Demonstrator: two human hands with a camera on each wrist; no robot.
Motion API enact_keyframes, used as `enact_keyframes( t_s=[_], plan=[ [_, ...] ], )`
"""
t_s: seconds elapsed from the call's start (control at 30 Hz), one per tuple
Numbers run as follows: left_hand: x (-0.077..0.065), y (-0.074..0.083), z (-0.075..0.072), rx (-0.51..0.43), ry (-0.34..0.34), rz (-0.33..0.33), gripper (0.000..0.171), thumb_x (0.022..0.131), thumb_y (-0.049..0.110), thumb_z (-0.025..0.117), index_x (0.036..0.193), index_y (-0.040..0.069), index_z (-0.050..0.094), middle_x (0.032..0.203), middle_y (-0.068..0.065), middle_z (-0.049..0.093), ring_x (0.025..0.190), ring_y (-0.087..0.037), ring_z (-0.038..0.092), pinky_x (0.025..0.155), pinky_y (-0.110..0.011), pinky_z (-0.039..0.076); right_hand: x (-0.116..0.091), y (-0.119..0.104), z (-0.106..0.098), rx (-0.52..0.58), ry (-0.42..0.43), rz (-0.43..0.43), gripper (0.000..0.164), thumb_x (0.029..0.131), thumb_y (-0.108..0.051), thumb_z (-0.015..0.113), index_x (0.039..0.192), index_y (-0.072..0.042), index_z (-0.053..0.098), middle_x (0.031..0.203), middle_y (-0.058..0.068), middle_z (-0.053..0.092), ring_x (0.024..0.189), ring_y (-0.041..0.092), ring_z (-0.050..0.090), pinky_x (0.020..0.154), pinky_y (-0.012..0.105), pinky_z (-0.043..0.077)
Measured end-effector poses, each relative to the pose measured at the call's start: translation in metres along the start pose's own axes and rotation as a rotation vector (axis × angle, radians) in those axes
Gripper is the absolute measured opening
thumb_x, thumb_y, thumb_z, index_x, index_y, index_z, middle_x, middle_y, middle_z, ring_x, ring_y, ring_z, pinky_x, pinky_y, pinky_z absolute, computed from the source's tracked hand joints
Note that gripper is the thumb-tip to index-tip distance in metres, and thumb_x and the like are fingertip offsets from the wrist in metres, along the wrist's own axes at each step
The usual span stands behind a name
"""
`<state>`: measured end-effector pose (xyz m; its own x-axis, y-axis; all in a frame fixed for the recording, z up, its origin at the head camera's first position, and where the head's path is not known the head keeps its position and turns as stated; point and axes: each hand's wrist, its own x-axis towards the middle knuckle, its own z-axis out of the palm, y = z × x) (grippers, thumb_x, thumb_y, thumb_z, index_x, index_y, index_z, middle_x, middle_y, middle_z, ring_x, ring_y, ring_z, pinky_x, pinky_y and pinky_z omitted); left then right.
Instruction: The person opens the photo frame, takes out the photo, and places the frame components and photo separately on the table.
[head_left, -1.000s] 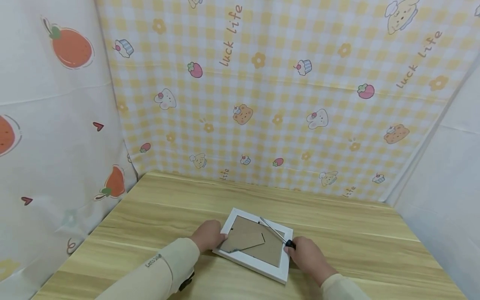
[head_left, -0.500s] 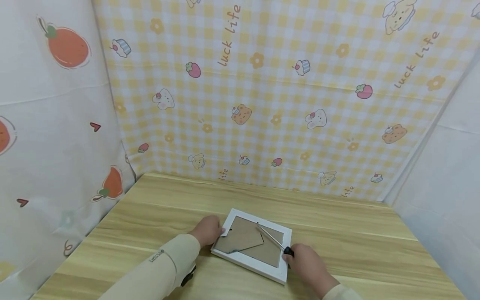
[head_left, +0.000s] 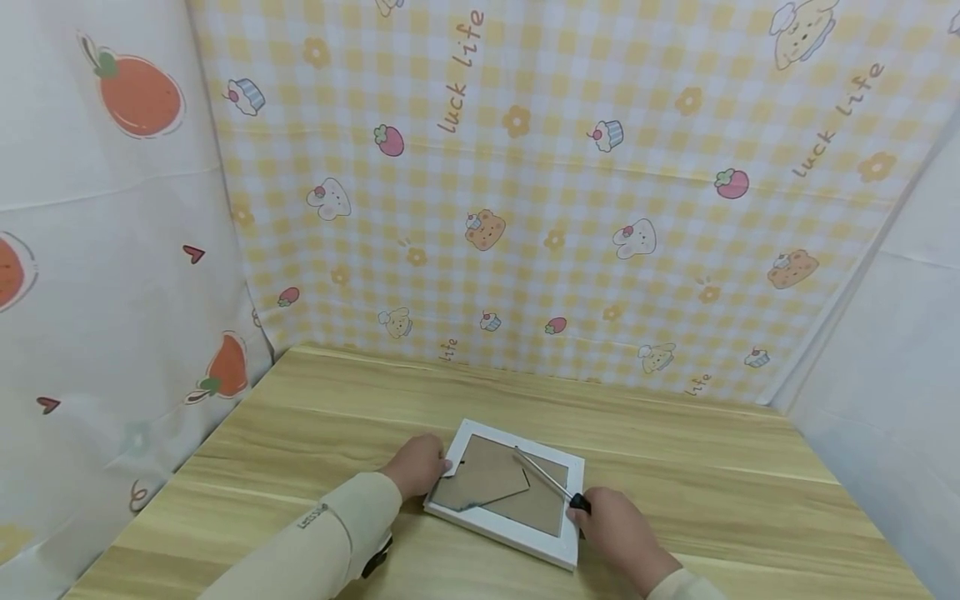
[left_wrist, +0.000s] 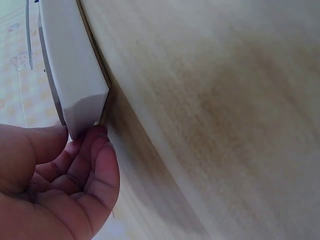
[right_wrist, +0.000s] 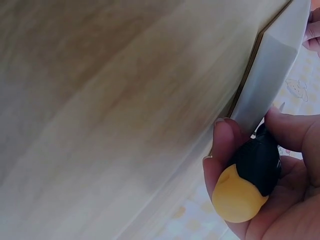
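Observation:
A white picture frame (head_left: 522,539) lies back side up, with a brown backing board (head_left: 489,457) and a stand flap (head_left: 480,487) showing. My left hand (head_left: 417,467) pinches the frame's left edge; in the left wrist view the thumb is on top and the fingertips (left_wrist: 102,145) are underneath. In my right hand (head_left: 617,527) is a screwdriver (head_left: 551,481), its black and yellow handle (right_wrist: 250,175) between the fingers. That hand also grips the frame's right edge. The metal shaft slants across the backing, its tip near a small dark tab at the far inner edge.
A wood-grain table (head_left: 360,392) carries the frame. Behind it hangs a yellow checked cloth (head_left: 517,192) with cartoon prints. White printed cloth (head_left: 135,250) closes off the left side, and a pale cloth (head_left: 885,350) the right.
The screwdriver tip has come from the frame's far white border inward to the edge of the backing. My right hand has shifted slightly nearer to me; the left hand stays at the frame's left edge.

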<state>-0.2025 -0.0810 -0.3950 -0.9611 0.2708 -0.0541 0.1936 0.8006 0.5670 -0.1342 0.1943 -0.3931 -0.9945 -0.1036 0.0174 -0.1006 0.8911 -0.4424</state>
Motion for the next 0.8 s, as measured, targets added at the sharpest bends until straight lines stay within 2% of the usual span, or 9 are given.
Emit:
enact_keyframes(
  t_s=[0.3, 0.57, 0.8],
  plan=[
    [-0.003, 0.001, 0.001, 0.032, 0.004, 0.014, 0.026, 0.091, 0.008, 0.063, 0.068, 0.003, 0.053, 0.065, -0.002, 0.045, 0.061, -0.015, 0.043, 0.058, -0.029, 0.04, 0.003, 0.001, -0.001, -0.002, 0.002, 0.009, 0.029, 0.087, -0.014, 0.068, 0.065, -0.009, 0.05, 0.056, -0.002, 0.042, 0.051, 0.012, 0.04, 0.049, 0.025, 0.032],
    [-0.015, 0.004, -0.002, 0.017, -0.004, 0.023, 0.034, 0.09, 0.007, 0.064, 0.061, 0.006, 0.047, 0.058, 0.001, 0.039, 0.056, -0.013, 0.038, 0.053, -0.027, 0.034, 0.005, 0.002, -0.001, -0.03, 0.015, -0.001, 0.031, 0.086, -0.015, 0.07, 0.063, -0.009, 0.049, 0.056, -0.002, 0.04, 0.052, 0.013, 0.039, 0.05, 0.027, 0.031],
    [-0.02, 0.007, -0.005, 0.019, 0.001, 0.034, 0.034, 0.09, 0.007, 0.064, 0.06, 0.006, 0.048, 0.057, 0.001, 0.039, 0.055, -0.013, 0.039, 0.054, -0.027, 0.036, 0.007, 0.002, -0.002, -0.027, -0.003, 0.001, 0.03, 0.086, -0.015, 0.069, 0.064, -0.009, 0.05, 0.057, -0.002, 0.042, 0.053, 0.013, 0.04, 0.05, 0.027, 0.032]
  ],
)
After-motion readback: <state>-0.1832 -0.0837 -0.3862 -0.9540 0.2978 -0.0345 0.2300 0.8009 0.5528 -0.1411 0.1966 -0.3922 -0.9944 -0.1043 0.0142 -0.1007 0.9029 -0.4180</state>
